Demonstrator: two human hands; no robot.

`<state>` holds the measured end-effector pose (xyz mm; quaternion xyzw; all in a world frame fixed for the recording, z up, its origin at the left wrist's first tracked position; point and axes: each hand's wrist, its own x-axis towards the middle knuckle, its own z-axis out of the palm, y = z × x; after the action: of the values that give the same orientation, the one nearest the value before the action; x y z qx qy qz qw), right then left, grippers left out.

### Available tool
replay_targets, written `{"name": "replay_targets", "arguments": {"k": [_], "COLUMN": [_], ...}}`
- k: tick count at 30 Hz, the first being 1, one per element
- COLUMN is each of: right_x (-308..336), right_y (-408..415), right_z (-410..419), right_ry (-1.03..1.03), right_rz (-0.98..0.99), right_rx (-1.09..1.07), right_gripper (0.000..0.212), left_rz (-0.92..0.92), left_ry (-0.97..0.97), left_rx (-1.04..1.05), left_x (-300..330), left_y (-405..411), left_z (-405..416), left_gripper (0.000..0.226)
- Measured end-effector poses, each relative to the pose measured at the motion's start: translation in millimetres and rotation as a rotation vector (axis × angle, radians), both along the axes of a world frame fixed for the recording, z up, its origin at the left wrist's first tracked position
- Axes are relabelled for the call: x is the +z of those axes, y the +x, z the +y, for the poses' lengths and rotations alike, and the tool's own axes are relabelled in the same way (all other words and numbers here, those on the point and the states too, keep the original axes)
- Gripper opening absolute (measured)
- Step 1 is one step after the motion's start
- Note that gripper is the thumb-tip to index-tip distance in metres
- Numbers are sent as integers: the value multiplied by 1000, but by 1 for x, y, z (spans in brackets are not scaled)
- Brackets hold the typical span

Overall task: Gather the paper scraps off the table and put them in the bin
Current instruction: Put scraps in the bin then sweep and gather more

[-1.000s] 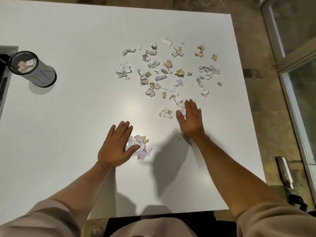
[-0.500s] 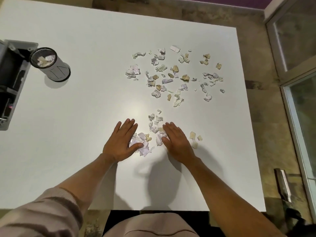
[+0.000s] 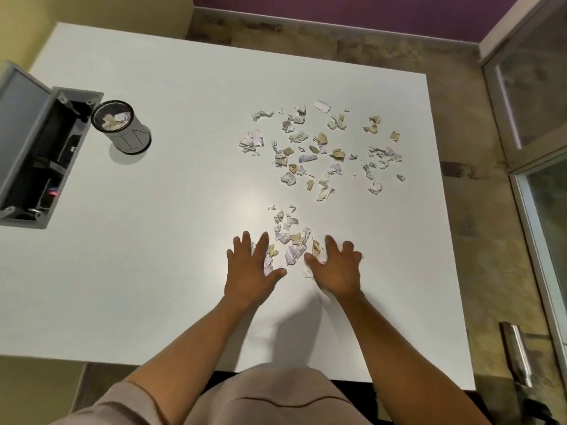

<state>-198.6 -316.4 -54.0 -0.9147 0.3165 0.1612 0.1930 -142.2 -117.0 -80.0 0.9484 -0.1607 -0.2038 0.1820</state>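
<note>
Both my hands lie flat on the white table [image 3: 153,271], palms down, on either side of a small pile of paper scraps [image 3: 291,246]. My left hand [image 3: 250,273] rests with straight fingers over the pile's left edge. My right hand [image 3: 337,268] has spread fingers over scraps on the right. A wider scatter of white, lilac and tan scraps [image 3: 322,148] lies farther back. The bin [image 3: 121,127], a small dark mesh cylinder with some paper inside, stands at the far left.
An open grey cable box [image 3: 36,154] is sunk into the table's left edge, right beside the bin. Glass doors [image 3: 534,118] and a metal handle [image 3: 518,354] stand to the right of the table.
My right hand swept back toward me, dragging scraps from the scatter into the pile by my left hand. The view has tilted up, showing more of the table's far side.
</note>
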Motion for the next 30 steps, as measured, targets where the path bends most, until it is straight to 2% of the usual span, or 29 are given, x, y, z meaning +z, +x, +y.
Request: {"name": "replay_targets", "arguments": {"k": [4,9,12,15,17,22,30], "right_x": [10,16,20,18,17,11,13], "right_y": [15,18,14,12,11,12,21], "right_z": [27,51,55,55,56,53,49], "right_ry": [50,-67,-144,-215,-231,-231,-113], "right_rz": [10,32,-33,-53,-52,-93,-25], "right_rx": [147,411,532,588,589,594,539], "right_gripper": [71,61,56,48,43,39,21], "left_rz": [-36,-7,-33,-101,-138,-89,52], "left_ry": [99,112,65,21,-3,-44,-47], "left_rx": [-93,-148,-147,-158,-154,-130,-165], "left_x": [4,11,11,8,5,10,23], "left_y": [3,8,7,7,7,13,33], "left_z": [-7,-9,-7,-3,0,4,12], "left_gripper": [78,55,42,14,6,17,16]}}
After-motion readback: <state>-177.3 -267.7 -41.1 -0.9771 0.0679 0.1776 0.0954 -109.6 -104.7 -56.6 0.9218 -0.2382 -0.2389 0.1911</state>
